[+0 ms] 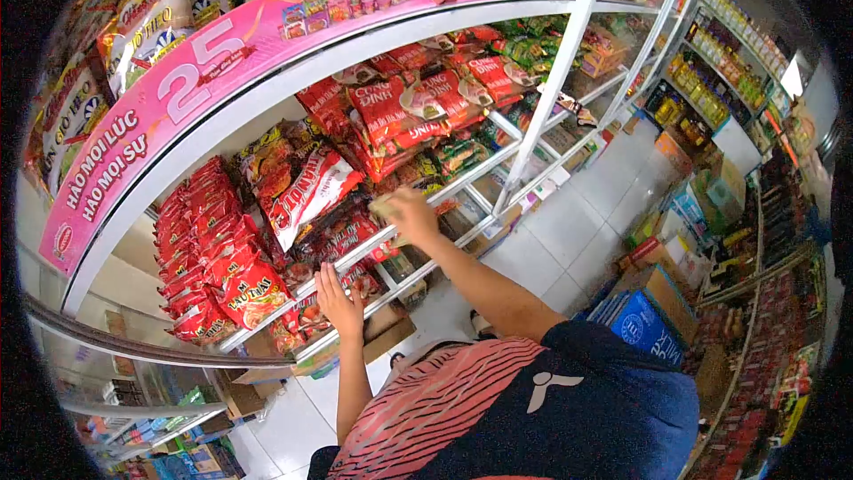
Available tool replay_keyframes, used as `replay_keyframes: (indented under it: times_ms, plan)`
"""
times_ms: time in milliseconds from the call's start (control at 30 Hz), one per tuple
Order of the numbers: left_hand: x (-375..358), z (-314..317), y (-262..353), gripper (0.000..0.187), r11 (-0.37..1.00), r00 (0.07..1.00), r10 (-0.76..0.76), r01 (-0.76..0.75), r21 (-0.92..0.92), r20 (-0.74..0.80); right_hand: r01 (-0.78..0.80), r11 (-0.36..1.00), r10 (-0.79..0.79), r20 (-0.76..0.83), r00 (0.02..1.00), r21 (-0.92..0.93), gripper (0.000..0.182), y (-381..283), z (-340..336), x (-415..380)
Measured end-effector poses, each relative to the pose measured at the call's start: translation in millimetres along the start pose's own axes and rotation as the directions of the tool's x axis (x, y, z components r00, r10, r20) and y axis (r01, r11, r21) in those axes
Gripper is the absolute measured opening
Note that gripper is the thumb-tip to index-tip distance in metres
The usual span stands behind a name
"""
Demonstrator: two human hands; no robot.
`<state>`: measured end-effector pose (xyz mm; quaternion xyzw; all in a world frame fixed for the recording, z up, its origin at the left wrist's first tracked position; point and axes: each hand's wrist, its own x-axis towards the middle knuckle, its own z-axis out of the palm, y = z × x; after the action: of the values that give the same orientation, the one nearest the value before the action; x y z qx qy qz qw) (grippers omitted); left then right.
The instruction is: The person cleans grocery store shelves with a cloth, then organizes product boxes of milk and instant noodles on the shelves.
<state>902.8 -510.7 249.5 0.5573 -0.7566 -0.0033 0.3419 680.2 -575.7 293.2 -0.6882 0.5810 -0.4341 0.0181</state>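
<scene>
My right hand [413, 217] is closed around a small yellowish-tan cloth [385, 206], pressed near the front rail of the shelf; its exact shape is partly covered by the fingers. My left hand [338, 304] lies on the white metal rail [293, 301], its fingers stretched out and holding nothing. Just behind the hands are red noodle packets [342, 236]. A larger red-and-white noodle bag [311, 191] leans on the pile above them. To the left stands a stacked row of red noodle packets [235, 276].
More red noodle packs [435, 93] fill the shelf's far part. A pink banner [204, 62] runs along the upper shelf. A white upright post [555, 80] stands right of my hands. Cardboard boxes [653, 298] and bottle shelves [711, 80] line the tiled aisle [569, 222].
</scene>
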Motion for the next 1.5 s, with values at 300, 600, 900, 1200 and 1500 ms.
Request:
replay_keyframes:
  times_ms: [300, 600, 900, 1200, 1500]
  plan:
    - [0.3, 20.8, -5.5, 0.064, 1.0, 0.994, -0.003, 0.0, -0.026, -0.105, 0.089, 0.993, -0.101, 0.17, 0.98, 0.08, 0.028, -86.0, 60.1, -24.8]
    - [-0.3, 12.1, -5.4, 0.067, 0.999, 0.999, 0.01, -0.012, -0.04, -0.035, 0.09, 0.993, -0.1, -0.148, 0.984, -0.075, 0.024, 45.1, -68.4, 12.7]
    - [-2.1, 24.2, -4.7, 0.07, 1.0, 0.998, -0.014, 0.012, -0.026, -0.066, -0.037, 0.997, 0.042, 0.063, 0.997, -0.073, 0.03, -21.6, 10.1, -16.3]
    - [-0.6, 22.4, 2.1, 0.071, 0.998, 0.998, -0.056, 0.058, 0.039, -0.034, 0.182, 0.979, -0.188, -0.061, 0.98, -0.087, 0.036, 124.9, -88.9, 12.6]
    - [2.7, 26.7, 23.8, 0.07, 0.989, 0.98, -0.14, 0.146, 0.032, -0.144, 0.001, 0.993, -0.009, -0.071, 0.997, -0.118, 0.03, 62.4, -27.2, 3.8]
